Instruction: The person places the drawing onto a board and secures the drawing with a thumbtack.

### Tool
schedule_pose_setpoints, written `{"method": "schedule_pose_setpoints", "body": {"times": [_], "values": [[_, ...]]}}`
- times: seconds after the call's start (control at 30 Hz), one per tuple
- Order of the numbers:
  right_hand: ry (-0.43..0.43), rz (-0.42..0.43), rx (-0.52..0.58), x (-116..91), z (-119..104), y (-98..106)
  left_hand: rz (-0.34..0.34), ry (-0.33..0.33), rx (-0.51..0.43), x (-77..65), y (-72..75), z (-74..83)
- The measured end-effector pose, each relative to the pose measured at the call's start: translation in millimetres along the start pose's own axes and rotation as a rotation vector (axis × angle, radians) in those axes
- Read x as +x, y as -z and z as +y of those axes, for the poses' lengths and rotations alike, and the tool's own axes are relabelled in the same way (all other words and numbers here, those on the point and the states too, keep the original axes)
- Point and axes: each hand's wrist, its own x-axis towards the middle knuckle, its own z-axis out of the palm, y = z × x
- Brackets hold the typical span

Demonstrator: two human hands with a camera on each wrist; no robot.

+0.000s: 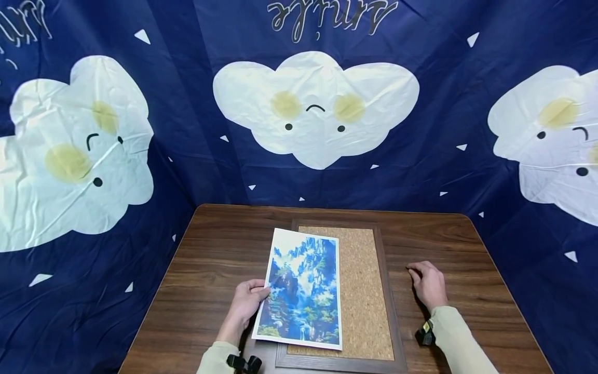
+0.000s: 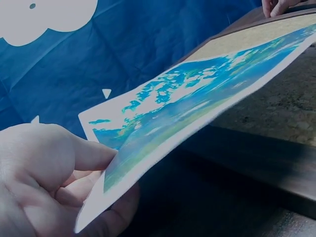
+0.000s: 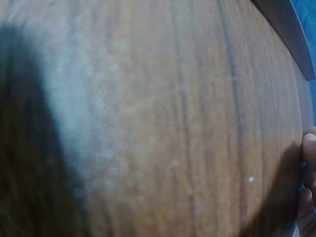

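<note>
My left hand pinches the left edge of a printed landscape picture, blue and green with a white border. In the left wrist view the thumb lies on its printed face and fingers are underneath; the sheet bows and slants above the cork board. In the head view the picture covers the board's left part and overlaps its brown frame. My right hand is low over the table, right of the board, its fingers loosely bent towards it. Only its fingertips show at the right wrist view's edge.
The board lies on a brown wood-grain table. Dark blue cloth with white cloud faces hangs behind and at both sides of it. A small black device is strapped at the right wrist, another at the left.
</note>
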Motion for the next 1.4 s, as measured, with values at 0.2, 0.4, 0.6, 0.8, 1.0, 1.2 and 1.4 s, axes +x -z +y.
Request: {"method": "schedule_pose_setpoints", "body": {"times": [0.2,0.4,0.6,0.8,1.0,1.2,1.4], "values": [[0.001,0.011,-0.003,0,1,-1,-0.01,-0.003,-0.02,1.1,-5.5,0.0],[-0.004,0.014,-0.001,1,1,-1,-0.022,-0.001,-0.048,3.1,-12.9,-3.0],[0.004,0.018,0.0,1,-1,0,-0.027,-0.007,-0.038,2.0,-16.8,-2.0],[-0.007,0.019,-0.001,1,-1,0,-0.046,-0.019,-0.03,-1.4,-19.6,3.0],[-0.017,0.008,-0.001,0,2,-2,-0.068,-0.026,-0.014,-2.8,-23.7,2.7],[-0.024,-0.002,-0.005,-1,3,-3,-0.081,-0.03,-0.022,-3.6,-28.3,4.1],[-0.031,-0.004,-0.001,-1,3,-2,-0.1,-0.036,-0.014,-2.5,-32.9,4.7]]}}
